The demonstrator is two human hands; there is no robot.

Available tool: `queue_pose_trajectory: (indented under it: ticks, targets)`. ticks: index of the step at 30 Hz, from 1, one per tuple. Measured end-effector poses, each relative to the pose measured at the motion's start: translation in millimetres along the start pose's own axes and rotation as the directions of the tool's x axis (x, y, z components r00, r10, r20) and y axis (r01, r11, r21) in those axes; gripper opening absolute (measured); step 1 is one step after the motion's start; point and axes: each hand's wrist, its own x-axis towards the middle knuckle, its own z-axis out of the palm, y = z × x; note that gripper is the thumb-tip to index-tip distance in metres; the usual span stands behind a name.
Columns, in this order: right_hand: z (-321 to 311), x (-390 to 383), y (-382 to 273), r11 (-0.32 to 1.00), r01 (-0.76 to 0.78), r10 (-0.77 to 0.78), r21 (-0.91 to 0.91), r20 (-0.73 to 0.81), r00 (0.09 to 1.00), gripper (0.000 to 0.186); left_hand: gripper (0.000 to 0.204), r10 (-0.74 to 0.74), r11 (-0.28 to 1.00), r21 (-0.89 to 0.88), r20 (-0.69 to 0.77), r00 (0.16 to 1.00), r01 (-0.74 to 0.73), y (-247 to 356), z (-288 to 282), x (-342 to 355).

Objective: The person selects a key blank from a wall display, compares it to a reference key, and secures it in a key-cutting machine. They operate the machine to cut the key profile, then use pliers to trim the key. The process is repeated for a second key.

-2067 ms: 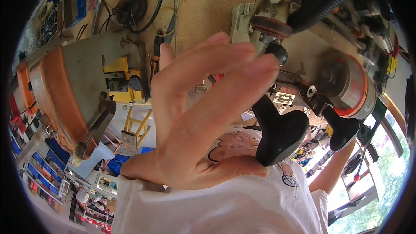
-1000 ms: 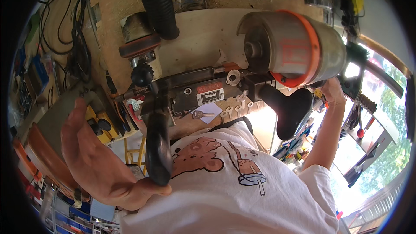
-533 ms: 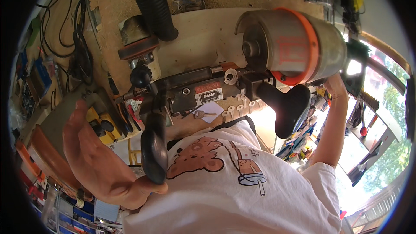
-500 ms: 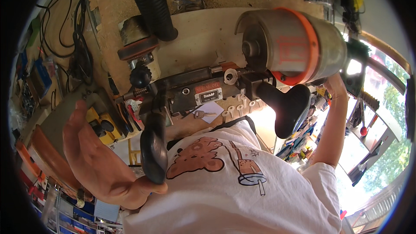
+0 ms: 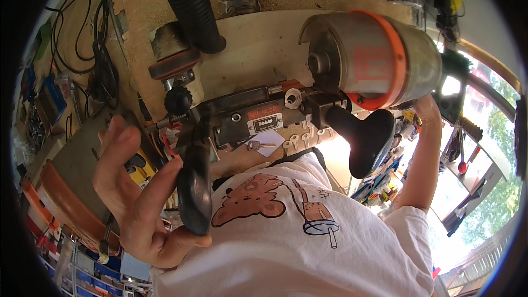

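At eight o'clock the lever [image 5: 194, 192] is met by the left hand [image 5: 142, 230], fingers apart, seemingly for leverage; at three, the half-hidden right hand's [image 5: 427, 109] grip can't be told.

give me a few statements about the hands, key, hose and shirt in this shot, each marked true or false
1. The left hand has its thumb at the lower end of the left black handle. True.
2. The right hand is wrapped around the right black handle. False: it is apart from that handle, partly hidden by the orange-ringed cover.
3. A key lies on a piece of white paper. True.
4. The ribbed black hose is right of the cover. False: it is to the left.
5. The white shirt has a printed design. True.
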Motion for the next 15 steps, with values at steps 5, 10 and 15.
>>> queue_pose_trajectory:
  ticks: [5, 10, 15]
  targets:
    - [-13.1, 3.2, 4.4, 1.0, 0.002, -0.001, -0.016, 0.088, 0.996, 0.041, 0.066, -0.011, 1.0, 0.009, 0.006, 1.0, 0.011, -1.2, 0.5, -1.0]
    - [-36.8, 15.1, 7.5, 0.993, -0.087, 0.098, -0.074, 0.168, 0.981, 0.033, 0.066, -0.033, 0.999, 0.025, 0.02, 0.999, 0.033, 0.2, -2.0, -1.7]
    - [-47.5, 18.7, 17.2, 0.993, -0.091, 0.1, -0.078, 0.114, 0.988, 0.03, 0.067, -0.015, 0.999, -0.029, 0.086, 0.996, 0.017, -3.4, -5.9, 4.1]
